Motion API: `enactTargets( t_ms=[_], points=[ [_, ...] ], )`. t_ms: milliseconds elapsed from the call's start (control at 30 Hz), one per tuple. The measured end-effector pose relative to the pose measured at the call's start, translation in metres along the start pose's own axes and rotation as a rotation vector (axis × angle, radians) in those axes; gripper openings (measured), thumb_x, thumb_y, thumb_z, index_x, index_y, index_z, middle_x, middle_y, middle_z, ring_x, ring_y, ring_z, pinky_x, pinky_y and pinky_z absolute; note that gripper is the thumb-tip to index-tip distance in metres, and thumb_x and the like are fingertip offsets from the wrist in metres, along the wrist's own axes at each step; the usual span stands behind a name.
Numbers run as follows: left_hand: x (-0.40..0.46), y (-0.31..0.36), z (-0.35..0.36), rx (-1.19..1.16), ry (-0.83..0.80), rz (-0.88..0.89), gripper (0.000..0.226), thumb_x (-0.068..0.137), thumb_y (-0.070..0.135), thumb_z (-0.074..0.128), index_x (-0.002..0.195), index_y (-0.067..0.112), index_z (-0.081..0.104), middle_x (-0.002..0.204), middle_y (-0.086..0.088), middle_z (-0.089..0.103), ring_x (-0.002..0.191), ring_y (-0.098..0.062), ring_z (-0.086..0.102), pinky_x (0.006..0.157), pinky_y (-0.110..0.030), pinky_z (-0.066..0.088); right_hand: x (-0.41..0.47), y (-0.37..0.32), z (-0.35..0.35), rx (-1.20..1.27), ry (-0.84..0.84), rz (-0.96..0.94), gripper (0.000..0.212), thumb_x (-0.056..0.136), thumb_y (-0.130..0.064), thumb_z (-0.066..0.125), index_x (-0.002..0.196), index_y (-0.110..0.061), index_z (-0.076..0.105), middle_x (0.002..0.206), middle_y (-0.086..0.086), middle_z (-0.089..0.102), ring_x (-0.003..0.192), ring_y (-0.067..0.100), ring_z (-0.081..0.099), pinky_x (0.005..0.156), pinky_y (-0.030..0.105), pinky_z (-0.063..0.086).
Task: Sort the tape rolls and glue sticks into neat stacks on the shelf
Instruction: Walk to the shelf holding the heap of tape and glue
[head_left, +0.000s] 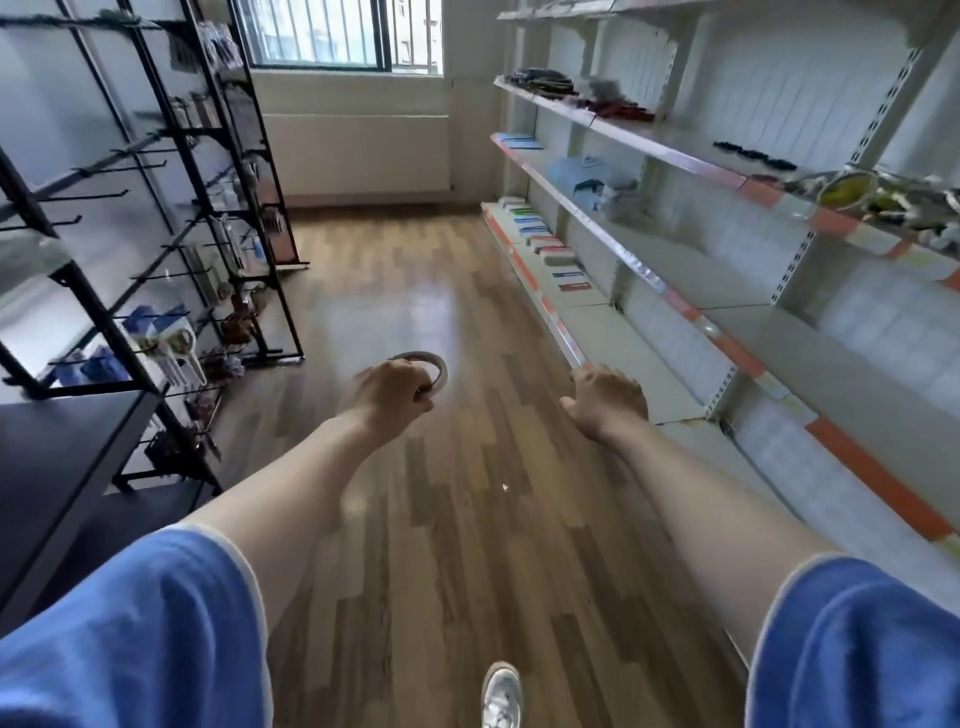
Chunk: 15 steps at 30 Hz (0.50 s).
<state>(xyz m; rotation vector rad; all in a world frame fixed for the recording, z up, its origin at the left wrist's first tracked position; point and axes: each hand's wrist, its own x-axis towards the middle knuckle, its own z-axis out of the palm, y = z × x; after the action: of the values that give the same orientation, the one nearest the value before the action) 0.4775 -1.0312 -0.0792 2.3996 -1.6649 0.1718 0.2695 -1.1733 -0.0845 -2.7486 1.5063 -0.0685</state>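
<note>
**Tape roll in left hand, by the shelf**

Left hand (388, 391) has its fingers curled round a thin tape roll (434, 366), held up in the air over the wood floor (467, 545). Right hand (607, 400) holds nothing; its grip is loose w/ fingers spread, near the front edge of the white shelf (675, 312) on the right. More rolls & small stuff sit blurry on a higher shelf board (852, 228). Black rack (156, 208) on the left
</note>
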Motion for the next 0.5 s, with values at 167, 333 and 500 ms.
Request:
enactTargets(
  t_ms=[167,333,500],
  points=[
    [0.088,-0.010,0.022,0.001,0.001,0.012,0.018,0.086,0.031,0.063,0.088,0.013,0.063,0.090,-0.002,0.063,0.088,-0.024,0.059,0.064,-0.026,0.028,0.090,0.015,0.005,0.009,0.028,0.015,0.038,0.093,-0.031,0.044,0.124,-0.011,0.051,0.123,0.014,0.053,0.114,0.032,0.050,0.093,0.035,0.038],
    [0.199,-0.014,0.039,-0.020,-0.027,0.023,0.018,0.085,0.030,0.065,0.085,0.012,0.063,0.082,-0.001,0.059,0.085,-0.024,0.059,0.065,-0.027,0.035,0.195,0.039,0.004,0.010,0.018,0.028,0.040,0.094,-0.033,0.043,0.128,-0.011,0.049,0.125,0.015,0.053,0.114,0.031,0.051,0.091,0.036,0.039],
    [0.294,-0.006,0.047,-0.007,0.004,0.051,0.018,0.085,0.031,0.064,0.086,0.013,0.064,0.084,-0.001,0.061,0.086,-0.024,0.058,0.064,-0.026,0.029,0.284,0.065,-0.007,0.020,0.039,0.053,0.040,0.095,-0.031,0.041,0.129,-0.012,0.050,0.126,0.015,0.053,0.112,0.031,0.052,0.091,0.035,0.040]
  ],
)
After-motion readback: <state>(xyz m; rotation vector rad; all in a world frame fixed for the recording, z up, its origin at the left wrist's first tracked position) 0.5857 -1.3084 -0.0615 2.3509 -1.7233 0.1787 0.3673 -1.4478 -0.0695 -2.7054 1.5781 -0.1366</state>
